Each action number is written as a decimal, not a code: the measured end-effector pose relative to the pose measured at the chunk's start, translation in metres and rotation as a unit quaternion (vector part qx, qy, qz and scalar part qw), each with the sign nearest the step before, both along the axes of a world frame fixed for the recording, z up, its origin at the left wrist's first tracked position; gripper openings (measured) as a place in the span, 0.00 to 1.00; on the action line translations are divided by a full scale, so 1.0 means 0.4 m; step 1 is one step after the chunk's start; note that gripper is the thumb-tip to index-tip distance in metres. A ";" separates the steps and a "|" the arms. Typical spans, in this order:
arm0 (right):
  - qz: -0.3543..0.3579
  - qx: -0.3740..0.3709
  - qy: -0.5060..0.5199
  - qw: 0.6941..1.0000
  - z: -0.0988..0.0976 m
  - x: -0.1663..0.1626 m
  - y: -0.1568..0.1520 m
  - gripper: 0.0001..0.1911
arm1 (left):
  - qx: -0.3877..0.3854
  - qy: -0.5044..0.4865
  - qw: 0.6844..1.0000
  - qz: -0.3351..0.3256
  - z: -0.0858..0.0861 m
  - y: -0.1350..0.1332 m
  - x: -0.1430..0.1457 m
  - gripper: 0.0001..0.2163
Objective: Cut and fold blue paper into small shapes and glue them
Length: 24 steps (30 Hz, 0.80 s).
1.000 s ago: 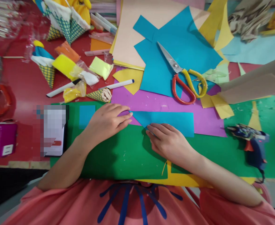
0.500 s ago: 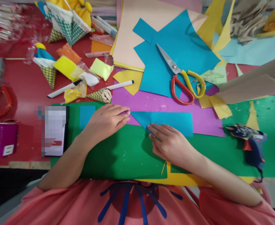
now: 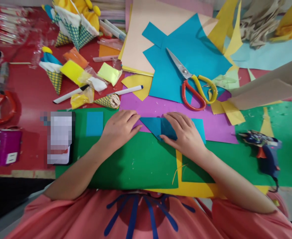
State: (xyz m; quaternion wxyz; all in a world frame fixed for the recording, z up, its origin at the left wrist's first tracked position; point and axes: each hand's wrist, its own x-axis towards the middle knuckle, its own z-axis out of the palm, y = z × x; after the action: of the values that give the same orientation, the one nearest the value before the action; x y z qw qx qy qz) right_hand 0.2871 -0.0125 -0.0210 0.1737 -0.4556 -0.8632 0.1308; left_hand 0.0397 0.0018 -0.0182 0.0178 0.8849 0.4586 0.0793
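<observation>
A blue paper strip (image 3: 198,127) with a diagonal, pointed left end lies over purple and green sheets. My right hand (image 3: 185,131) arches over the strip, fingertips at its upper edge and thumb near its lower edge, gripping it. Part of the paper beneath the palm is in shadow. My left hand (image 3: 121,127) rests at the pointed tip, fingertips touching it or just beside it. Its thumb is apart from the fingers, and the purple sheet (image 3: 220,129) shows between them. A small blue paper square (image 3: 95,123) lies left of this hand.
Scissors (image 3: 185,73) rest on a larger blue sheet (image 3: 198,43). A glue gun (image 3: 266,152) lies right on the green sheet (image 3: 141,166), a phone (image 3: 60,137) left. Small clay cones (image 3: 53,78), clay packets (image 3: 72,71) and pens (image 3: 126,89) lie behind. A paper roll (image 3: 267,86) stands at right.
My right hand has moved slightly up and right over the blue strip, its thumb now spread from the fingers. My left hand stays at the tip, its thumb a little further apart.
</observation>
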 end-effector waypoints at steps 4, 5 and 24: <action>-0.004 -0.026 -0.007 1.000 -0.007 0.002 0.010 0.24 | -0.031 -0.030 0.999 0.016 -0.011 -0.001 0.012 0.16; 0.002 -0.027 0.007 1.000 -0.009 0.002 0.011 0.20 | -0.042 -0.048 0.998 0.018 -0.013 -0.001 0.015 0.16; -0.038 -0.045 0.394 0.917 -0.010 0.013 0.007 0.27 | -0.374 -0.586 0.694 0.188 -0.003 -0.012 0.052 0.11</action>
State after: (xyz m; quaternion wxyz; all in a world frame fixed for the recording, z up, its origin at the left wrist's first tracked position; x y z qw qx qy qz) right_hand 0.2921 -0.0098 -0.0252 0.4843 -0.4071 -0.6999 0.3314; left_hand 0.0605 -0.0031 -0.0194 0.5968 0.4747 0.5043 0.4052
